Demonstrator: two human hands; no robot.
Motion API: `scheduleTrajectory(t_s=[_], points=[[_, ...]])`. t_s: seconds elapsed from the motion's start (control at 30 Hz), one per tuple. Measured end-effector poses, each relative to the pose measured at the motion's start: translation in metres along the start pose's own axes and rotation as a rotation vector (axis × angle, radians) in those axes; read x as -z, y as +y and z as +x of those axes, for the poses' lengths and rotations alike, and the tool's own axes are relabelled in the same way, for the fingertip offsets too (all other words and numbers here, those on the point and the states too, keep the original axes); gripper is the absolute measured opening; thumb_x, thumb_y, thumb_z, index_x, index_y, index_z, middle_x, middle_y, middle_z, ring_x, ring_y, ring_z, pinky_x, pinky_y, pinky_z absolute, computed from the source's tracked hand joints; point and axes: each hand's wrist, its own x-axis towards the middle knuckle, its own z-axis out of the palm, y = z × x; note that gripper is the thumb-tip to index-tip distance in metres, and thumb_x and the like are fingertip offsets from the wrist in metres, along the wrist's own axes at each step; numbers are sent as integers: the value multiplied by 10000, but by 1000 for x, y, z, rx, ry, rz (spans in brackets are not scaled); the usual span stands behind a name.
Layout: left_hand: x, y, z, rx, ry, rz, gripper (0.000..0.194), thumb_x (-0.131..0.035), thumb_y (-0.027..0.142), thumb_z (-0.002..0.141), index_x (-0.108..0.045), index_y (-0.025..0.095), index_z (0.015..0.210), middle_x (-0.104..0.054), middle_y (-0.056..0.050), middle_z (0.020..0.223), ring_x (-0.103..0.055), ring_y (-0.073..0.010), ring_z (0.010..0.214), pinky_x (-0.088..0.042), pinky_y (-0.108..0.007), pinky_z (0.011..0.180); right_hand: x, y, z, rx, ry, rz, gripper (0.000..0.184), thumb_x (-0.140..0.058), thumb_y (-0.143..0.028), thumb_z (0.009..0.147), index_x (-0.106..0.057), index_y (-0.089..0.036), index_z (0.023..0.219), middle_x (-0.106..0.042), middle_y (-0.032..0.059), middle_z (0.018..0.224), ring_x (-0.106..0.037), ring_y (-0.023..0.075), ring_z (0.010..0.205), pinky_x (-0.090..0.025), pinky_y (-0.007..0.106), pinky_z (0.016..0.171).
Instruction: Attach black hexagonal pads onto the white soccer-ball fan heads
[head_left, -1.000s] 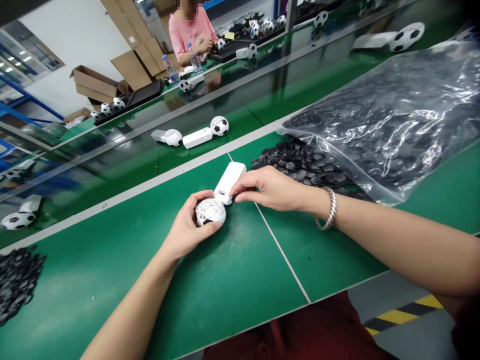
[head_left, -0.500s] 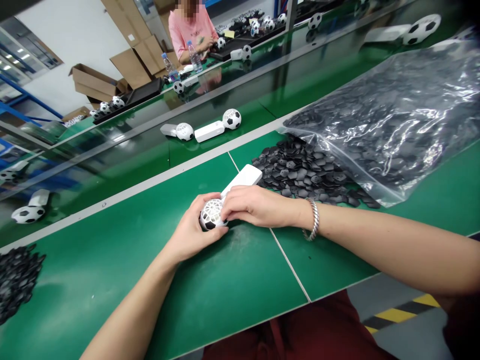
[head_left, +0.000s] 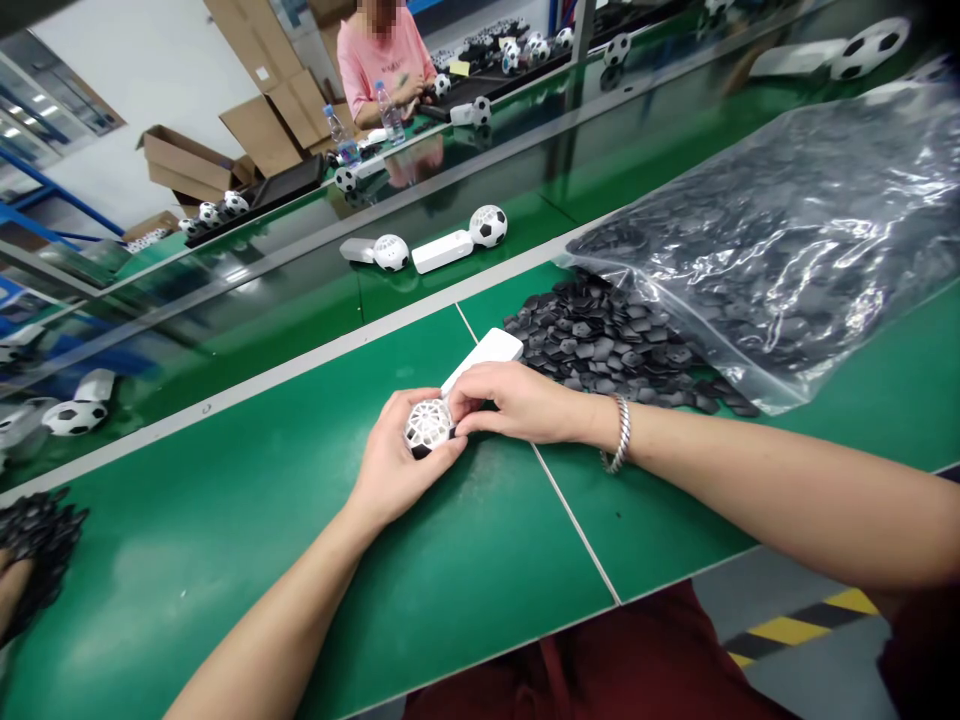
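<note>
My left hand (head_left: 401, 465) is wrapped around a white, soccer-ball-patterned head (head_left: 427, 424) with open lattice and some black patches. A white rectangular handle (head_left: 487, 355) sticks out from the ball toward the upper right, lying over the green table. Fingers of my right hand (head_left: 487, 400) are pinched at the ball's right side, where a small black piece (head_left: 452, 433) shows at the fingertips. Just beyond my right hand spreads a heap of flat black pieces (head_left: 600, 335). The underside of the ball is hidden.
A large clear bag (head_left: 795, 220) of black pieces lies at the right. On the green belt behind the table rest several ball-and-handle units (head_left: 442, 252). Another person's hand (head_left: 13, 590) is in a black heap (head_left: 45, 540) at the left. Across the belt sits a co-worker (head_left: 382, 60).
Units on the near belt have shifted right, while those on the far lane moved left. My right fingers have shifted slightly at the ball. Another person's hand has entered the left heap.
</note>
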Motion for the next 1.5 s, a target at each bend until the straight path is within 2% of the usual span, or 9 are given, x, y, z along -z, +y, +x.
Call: scheduleTrajectory(t_s=[0.43, 0.57, 0.67, 0.8, 1.07, 1.37, 1.5], points=[[-3, -5, -1, -45, 25, 17, 448, -690, 327, 653, -525, 206, 1051, -569, -55, 1047, -554, -216, 924, -437, -355, 813, 0, 1, 0, 18, 34, -64, 127, -692, -265, 722, -628, -155, 714, -612, 0, 710, -535, 130, 720, -386, 238, 670], [-5, -7, -2, -46, 63, -24, 417, -678, 321, 684, -521, 207, 1053, -572, -53, 1039, -559, -206, 922, -440, -341, 814, -4, -7, -5, -128, 36, -9, 35, -628, -179, 771, -652, -163, 749, -644, -6, 726, -559, 116, 701, -397, 233, 667], [-4, -8, -3, -50, 49, -28, 417, -671, 317, 693, -515, 208, 1065, -570, -54, 1046, -556, -202, 932, -438, -338, 821, -8, -13, -8, -233, 102, 112, 26, -620, -142, 758, -642, -156, 761, -643, -18, 701, -566, 97, 650, -411, 208, 623], [-4, -7, -2, -49, 41, -17, 425, -684, 305, 665, -529, 206, 1048, -574, -53, 1044, -557, -208, 934, -438, -341, 822, -10, -15, -8, -231, 162, 196, 24, -632, -137, 738, -621, -156, 749, -629, -23, 696, -564, 91, 645, -424, 200, 622], [-4, -3, -2, -3, 49, -53, 398, -660, 244, 653, -534, 198, 1028, -581, -48, 1004, -563, -203, 891, -442, -335, 795, -10, -10, -6, -258, 160, 204, 66, -665, -146, 712, -600, -158, 706, -600, -37, 657, -538, 83, 620, -400, 192, 603], [-8, -2, -3, 0, 56, -83, 399, -626, 194, 640, -529, 195, 1027, -562, -51, 1020, -548, -205, 916, -433, -344, 815, -13, -8, -3, -303, 133, 46, 145, -713, -258, 692, -599, -170, 709, -601, -38, 673, -521, 92, 642, -311, 196, 560], [7, -7, 0, 40, 41, -90, 387, -644, 252, 642, -550, 179, 1010, -593, -54, 992, -570, -196, 856, -457, -306, 740, -4, -17, -1, -207, 50, -112, 157, -652, -319, 762, -598, -171, 768, -616, -16, 746, -523, 106, 664, -324, 211, 579]])
